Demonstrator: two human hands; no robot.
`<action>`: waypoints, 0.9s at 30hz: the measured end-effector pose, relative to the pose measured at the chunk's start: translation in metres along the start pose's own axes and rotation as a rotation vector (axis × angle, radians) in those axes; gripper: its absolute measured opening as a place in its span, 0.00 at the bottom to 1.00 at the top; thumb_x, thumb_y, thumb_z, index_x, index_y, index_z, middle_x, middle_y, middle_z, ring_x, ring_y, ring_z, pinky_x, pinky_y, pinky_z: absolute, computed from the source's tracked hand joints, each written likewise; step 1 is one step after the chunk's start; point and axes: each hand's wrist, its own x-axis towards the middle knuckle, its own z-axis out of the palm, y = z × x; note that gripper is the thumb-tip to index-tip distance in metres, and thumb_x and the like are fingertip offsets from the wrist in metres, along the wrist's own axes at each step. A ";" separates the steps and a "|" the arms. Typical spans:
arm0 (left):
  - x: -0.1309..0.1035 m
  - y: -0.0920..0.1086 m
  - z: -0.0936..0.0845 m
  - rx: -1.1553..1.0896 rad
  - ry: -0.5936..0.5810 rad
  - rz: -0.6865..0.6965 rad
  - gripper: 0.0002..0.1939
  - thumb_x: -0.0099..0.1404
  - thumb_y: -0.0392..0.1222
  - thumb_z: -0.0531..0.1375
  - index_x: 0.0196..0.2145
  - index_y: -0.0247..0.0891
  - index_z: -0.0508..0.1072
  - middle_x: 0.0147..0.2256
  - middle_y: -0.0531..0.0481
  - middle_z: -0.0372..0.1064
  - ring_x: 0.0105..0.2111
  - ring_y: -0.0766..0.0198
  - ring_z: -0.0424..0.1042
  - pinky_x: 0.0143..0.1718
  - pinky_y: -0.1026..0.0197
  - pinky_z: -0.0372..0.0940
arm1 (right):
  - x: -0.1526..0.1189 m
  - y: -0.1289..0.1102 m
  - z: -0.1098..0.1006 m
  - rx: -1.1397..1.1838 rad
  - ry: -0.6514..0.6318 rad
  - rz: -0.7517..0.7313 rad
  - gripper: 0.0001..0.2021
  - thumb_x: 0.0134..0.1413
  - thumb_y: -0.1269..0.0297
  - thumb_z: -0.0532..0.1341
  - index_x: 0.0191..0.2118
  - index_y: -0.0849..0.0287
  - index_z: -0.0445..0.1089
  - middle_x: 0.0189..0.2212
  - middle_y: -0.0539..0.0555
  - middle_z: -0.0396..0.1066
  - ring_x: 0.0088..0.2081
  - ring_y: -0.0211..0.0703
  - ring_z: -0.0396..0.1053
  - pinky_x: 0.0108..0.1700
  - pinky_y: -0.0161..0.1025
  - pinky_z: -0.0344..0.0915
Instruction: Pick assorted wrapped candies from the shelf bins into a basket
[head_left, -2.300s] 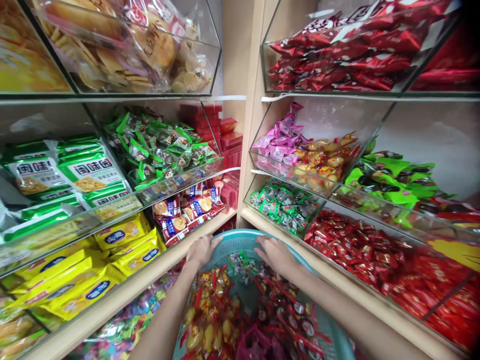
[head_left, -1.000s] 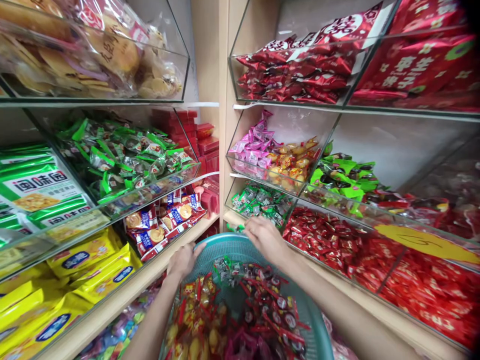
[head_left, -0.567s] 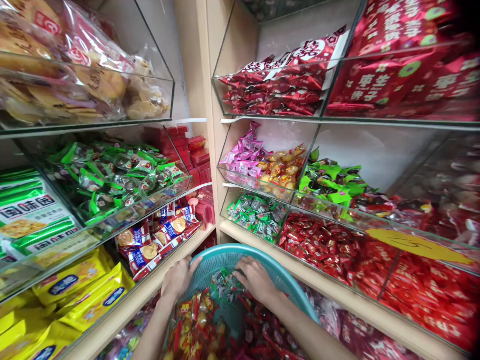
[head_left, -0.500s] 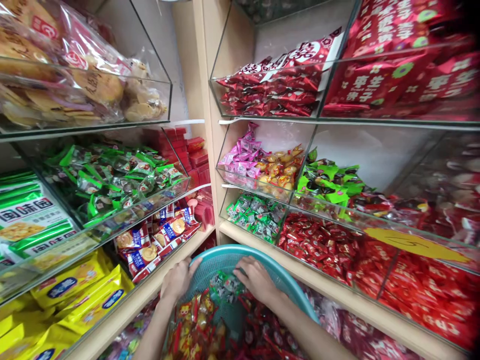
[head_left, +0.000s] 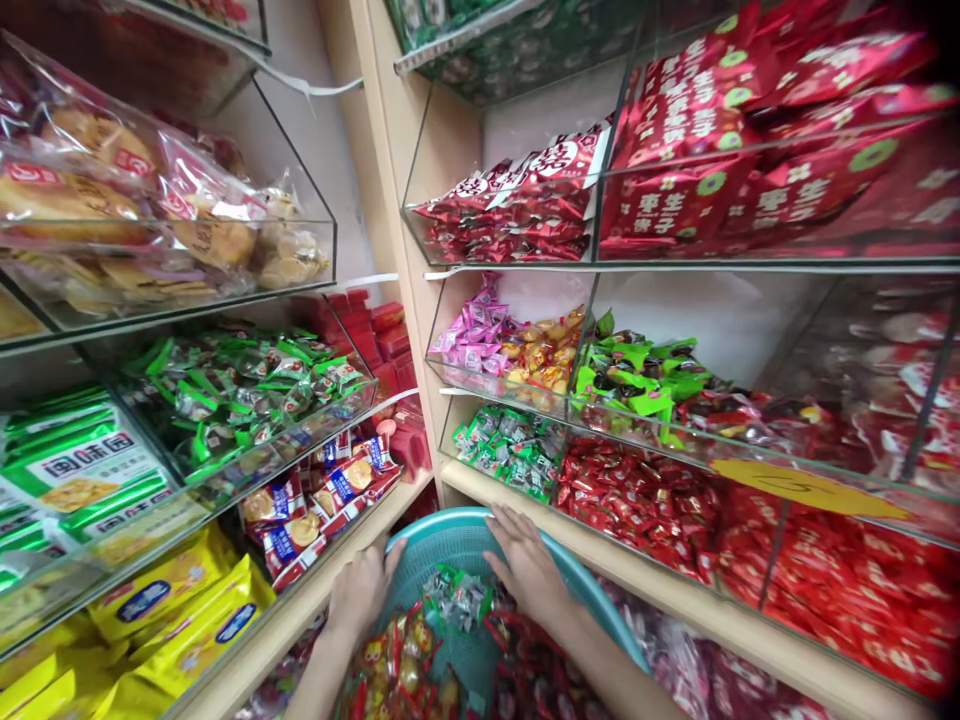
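Observation:
A teal plastic basket (head_left: 442, 530) stands low in the corner between two shelf units. My left hand (head_left: 361, 592) grips its left rim, thumb on the inner side. My right hand (head_left: 526, 562) is above the basket's right side, fingers stretched and apart, holding nothing, fingertips near the far rim; whether they touch it I cannot tell. Inside the basket, green-and-clear wrapped candies (head_left: 456, 597) lie at the back, gold-and-red wrapped candies (head_left: 401, 655) at the left. Dark red wrapped candies (head_left: 536, 665) lie at the right, partly hidden by my right forearm.
Straight ahead, a clear bin holds green wrapped candies (head_left: 510, 450); red wrapped candies (head_left: 637, 500) fill the bin to its right. A yellow price tag (head_left: 806, 487) hangs on the right shelf. Yellow packets (head_left: 169, 590) and blue-and-red biscuit packets (head_left: 322, 505) sit at left. Wooden shelf edges flank the basket.
My right hand has lifted from beside the green candies in the basket toward the far rim, its fingers straightening. My left hand stays on the rim. The view has tilted up a little.

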 end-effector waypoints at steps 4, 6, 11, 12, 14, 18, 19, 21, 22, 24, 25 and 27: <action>0.009 0.010 -0.004 -0.074 -0.010 0.103 0.28 0.64 0.56 0.42 0.55 0.40 0.62 0.47 0.37 0.70 0.48 0.50 0.69 0.47 0.51 0.60 | 0.002 0.001 -0.002 0.014 -0.028 -0.001 0.23 0.57 0.61 0.52 0.58 0.62 0.60 0.61 0.56 0.52 0.62 0.45 0.48 0.63 0.45 0.43; 0.021 0.015 -0.003 -0.191 -0.001 0.225 0.28 0.64 0.57 0.43 0.55 0.42 0.63 0.51 0.41 0.67 0.52 0.53 0.65 0.51 0.55 0.58 | 0.003 0.001 -0.003 0.009 -0.035 -0.006 0.24 0.56 0.62 0.52 0.58 0.61 0.60 0.61 0.57 0.52 0.62 0.45 0.47 0.63 0.46 0.43; 0.049 0.019 0.005 -0.332 -0.075 0.301 0.27 0.61 0.61 0.44 0.39 0.41 0.74 0.37 0.48 0.74 0.39 0.60 0.71 0.41 0.63 0.61 | 0.004 0.000 -0.002 -0.009 -0.032 -0.003 0.21 0.55 0.63 0.53 0.54 0.59 0.64 0.61 0.57 0.52 0.62 0.46 0.48 0.63 0.46 0.45; 0.051 0.018 0.007 -0.335 -0.081 0.292 0.27 0.61 0.61 0.44 0.36 0.41 0.74 0.34 0.50 0.74 0.37 0.61 0.71 0.38 0.64 0.61 | 0.005 0.000 -0.002 -0.011 -0.029 0.000 0.20 0.55 0.64 0.53 0.53 0.59 0.65 0.61 0.57 0.52 0.62 0.47 0.48 0.62 0.47 0.46; 0.055 0.014 0.011 -0.352 -0.073 0.283 0.27 0.60 0.62 0.45 0.33 0.40 0.73 0.31 0.52 0.73 0.34 0.63 0.70 0.36 0.65 0.60 | 0.005 0.000 0.000 -0.014 -0.019 0.002 0.18 0.56 0.65 0.52 0.51 0.59 0.67 0.60 0.56 0.53 0.62 0.47 0.49 0.62 0.48 0.47; 0.057 0.008 0.018 -0.448 -0.095 0.306 0.28 0.59 0.62 0.45 0.32 0.37 0.73 0.29 0.52 0.72 0.32 0.64 0.68 0.35 0.65 0.60 | 0.005 -0.002 0.003 -0.023 0.003 0.000 0.15 0.56 0.66 0.51 0.46 0.59 0.70 0.60 0.56 0.55 0.62 0.47 0.49 0.62 0.48 0.46; 0.058 0.007 0.020 -0.488 -0.097 0.321 0.27 0.59 0.62 0.47 0.34 0.37 0.74 0.30 0.52 0.72 0.33 0.64 0.68 0.35 0.64 0.60 | 0.004 -0.003 0.003 -0.029 0.004 0.003 0.15 0.57 0.66 0.50 0.45 0.59 0.70 0.60 0.56 0.55 0.62 0.47 0.48 0.62 0.48 0.46; 0.060 0.004 0.024 -0.587 -0.074 0.343 0.27 0.58 0.60 0.50 0.41 0.36 0.73 0.35 0.49 0.72 0.36 0.62 0.68 0.38 0.63 0.61 | 0.004 -0.005 0.002 -0.043 -0.002 0.004 0.15 0.57 0.66 0.50 0.45 0.60 0.70 0.60 0.57 0.54 0.62 0.47 0.48 0.62 0.49 0.46; 0.061 0.003 0.026 -0.637 -0.056 0.345 0.27 0.58 0.59 0.51 0.45 0.37 0.71 0.37 0.48 0.72 0.37 0.62 0.68 0.39 0.63 0.61 | 0.004 -0.007 0.001 -0.048 -0.002 0.001 0.15 0.58 0.66 0.49 0.45 0.60 0.70 0.60 0.57 0.54 0.62 0.48 0.49 0.62 0.49 0.46; 0.062 0.001 0.031 -0.718 -0.030 0.341 0.30 0.58 0.57 0.53 0.53 0.37 0.64 0.37 0.47 0.71 0.37 0.62 0.69 0.39 0.62 0.62 | 0.004 -0.010 -0.001 -0.050 0.009 -0.007 0.16 0.59 0.67 0.48 0.44 0.60 0.71 0.59 0.58 0.57 0.60 0.48 0.52 0.61 0.49 0.47; 0.063 0.000 0.033 -0.744 -0.023 0.339 0.32 0.58 0.56 0.53 0.56 0.37 0.60 0.36 0.48 0.71 0.36 0.63 0.69 0.39 0.62 0.62 | 0.005 -0.011 -0.003 -0.043 0.022 -0.015 0.16 0.59 0.67 0.48 0.44 0.60 0.71 0.57 0.59 0.59 0.59 0.48 0.54 0.61 0.48 0.49; 0.065 -0.002 0.037 -0.760 -0.009 0.340 0.35 0.58 0.55 0.53 0.60 0.39 0.54 0.34 0.50 0.71 0.34 0.65 0.69 0.39 0.62 0.62 | 0.007 -0.015 -0.010 -0.012 0.069 -0.046 0.15 0.60 0.68 0.48 0.42 0.59 0.71 0.53 0.58 0.65 0.55 0.46 0.60 0.58 0.44 0.54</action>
